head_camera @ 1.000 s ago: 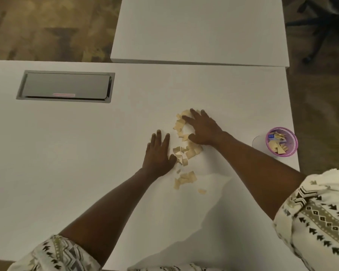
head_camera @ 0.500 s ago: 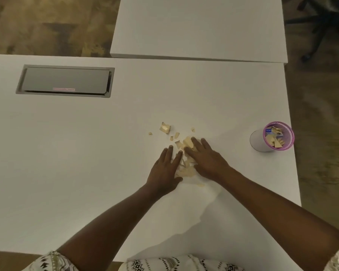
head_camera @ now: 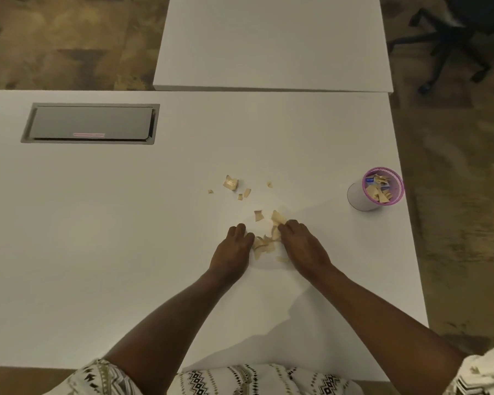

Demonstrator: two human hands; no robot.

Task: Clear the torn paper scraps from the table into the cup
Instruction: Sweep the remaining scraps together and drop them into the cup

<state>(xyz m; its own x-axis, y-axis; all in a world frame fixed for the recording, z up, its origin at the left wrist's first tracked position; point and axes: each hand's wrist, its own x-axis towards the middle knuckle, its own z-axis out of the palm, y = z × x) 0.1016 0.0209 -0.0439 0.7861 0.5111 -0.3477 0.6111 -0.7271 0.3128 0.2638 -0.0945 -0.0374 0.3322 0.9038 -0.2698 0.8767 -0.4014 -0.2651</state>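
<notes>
Head view: scraps [head_camera: 264,243] between curled fingers [head_camera: 241,230].

— What's on the broad white table [head_camera: 97,252]?
— Torn tan paper scraps [head_camera: 264,243] at centre frame, and a purple-rimmed cup [head_camera: 382,189] near the right edge.

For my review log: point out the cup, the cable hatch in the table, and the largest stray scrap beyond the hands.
cup [head_camera: 357,199], head view, on its white outer wall.
cable hatch [head_camera: 90,124], head view, on its grey lid.
largest stray scrap [head_camera: 230,183], head view, on its middle.
</notes>
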